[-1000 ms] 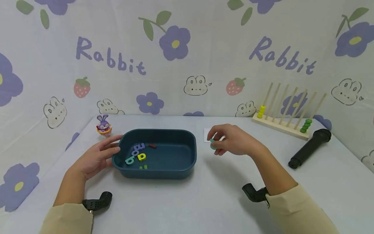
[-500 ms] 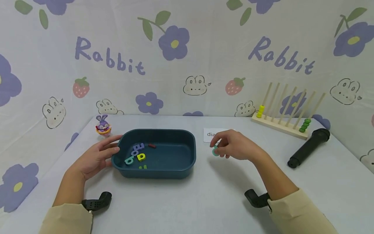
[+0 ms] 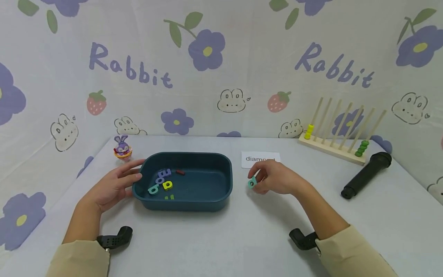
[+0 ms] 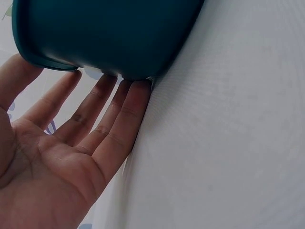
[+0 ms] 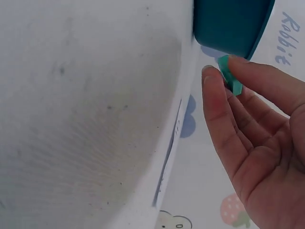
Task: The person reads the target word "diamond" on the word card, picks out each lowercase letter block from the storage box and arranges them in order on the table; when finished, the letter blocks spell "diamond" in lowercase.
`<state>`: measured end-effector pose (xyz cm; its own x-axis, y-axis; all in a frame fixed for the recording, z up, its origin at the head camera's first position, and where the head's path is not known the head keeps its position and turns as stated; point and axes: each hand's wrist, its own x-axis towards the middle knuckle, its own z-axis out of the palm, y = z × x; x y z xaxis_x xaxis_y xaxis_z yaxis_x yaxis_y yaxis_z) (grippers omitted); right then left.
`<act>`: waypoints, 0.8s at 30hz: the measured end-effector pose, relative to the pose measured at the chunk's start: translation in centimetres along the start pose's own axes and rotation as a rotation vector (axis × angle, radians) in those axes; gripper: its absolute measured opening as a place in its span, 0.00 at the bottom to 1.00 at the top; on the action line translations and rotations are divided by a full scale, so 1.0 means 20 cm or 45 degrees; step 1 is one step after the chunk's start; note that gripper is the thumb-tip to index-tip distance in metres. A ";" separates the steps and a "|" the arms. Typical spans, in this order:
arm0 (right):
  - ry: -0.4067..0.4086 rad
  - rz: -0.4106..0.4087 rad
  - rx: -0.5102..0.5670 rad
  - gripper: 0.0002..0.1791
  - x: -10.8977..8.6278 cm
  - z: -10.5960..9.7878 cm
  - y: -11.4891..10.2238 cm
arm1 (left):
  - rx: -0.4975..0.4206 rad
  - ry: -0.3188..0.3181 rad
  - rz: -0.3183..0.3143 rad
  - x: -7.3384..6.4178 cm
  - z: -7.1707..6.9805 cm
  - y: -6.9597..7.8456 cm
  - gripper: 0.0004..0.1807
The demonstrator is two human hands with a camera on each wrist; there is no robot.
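Observation:
A turquoise letter that looks like a "d" (image 3: 254,179) is pinched between thumb and fingers of my right hand (image 3: 277,177), above the table and just in front of a white card (image 3: 244,163) printed "diamond". The hand covers part of the word. My left hand (image 3: 112,188) rests at the left end of a dark teal tray (image 3: 187,206). In the left wrist view its long fingers (image 4: 119,129) reach out fairly straight to the tray's side, thumb up by the rim. Inside the tray lie a yellow letter (image 3: 171,185), a turquoise letter (image 3: 156,187) and purple letters (image 3: 167,172).
A dark red stick (image 3: 180,172) and a green piece (image 3: 172,197), half hidden by the front wall, also lie in the tray. Behind the left hand stands a purple rabbit figurine (image 3: 122,146). A wooden bead rack (image 3: 332,151) and a black cylinder (image 3: 365,177) are at the right.
My right hand has drawn back from the card toward me with the turquoise letter, uncovering most of the printed word. The left hand and tray have stayed in place.

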<state>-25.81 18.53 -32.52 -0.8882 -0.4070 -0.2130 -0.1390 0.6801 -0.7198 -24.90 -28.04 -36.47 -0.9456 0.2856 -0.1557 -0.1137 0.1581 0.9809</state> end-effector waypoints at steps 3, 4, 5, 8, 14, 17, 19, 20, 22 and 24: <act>-0.001 -0.007 -0.023 0.15 0.01 0.01 0.01 | 0.000 -0.002 0.002 0.00 0.00 0.00 0.36; -0.003 -0.012 -0.037 0.15 0.01 0.02 0.01 | -0.001 -0.002 0.002 0.00 0.00 0.00 0.36; -0.003 -0.022 -0.053 0.14 0.01 0.02 0.01 | 0.001 -0.003 0.002 0.00 0.00 0.00 0.36; -0.001 -0.064 -0.120 0.13 0.01 0.03 0.01 | 0.003 -0.005 0.002 0.00 0.00 0.00 0.36; 0.020 -0.093 -0.233 0.12 0.01 0.04 0.01 | 0.001 -0.004 0.001 -0.01 0.00 0.01 0.37; 0.009 -0.080 -0.254 0.11 0.01 0.05 0.01 | 0.001 -0.005 0.003 -0.01 0.00 0.01 0.36; -0.004 -0.079 -0.263 0.10 0.01 0.05 0.01 | 0.001 -0.007 0.005 -0.01 0.01 0.01 0.36; -0.011 -0.078 -0.266 0.10 0.01 0.05 0.01 | 0.001 -0.008 0.007 -0.01 0.01 0.01 0.36; -0.029 -0.072 -0.269 0.10 0.01 0.05 0.02 | 0.002 -0.009 0.009 -0.01 0.01 0.01 0.36; -0.048 -0.063 -0.272 0.10 0.02 0.05 0.02 | 0.002 -0.007 0.010 -0.01 0.01 0.01 0.36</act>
<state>-25.70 17.97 -33.59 -0.8617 -0.4626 -0.2083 -0.2751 0.7710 -0.5743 -24.72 -27.94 -36.25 -0.9448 0.2921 -0.1485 -0.1057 0.1573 0.9819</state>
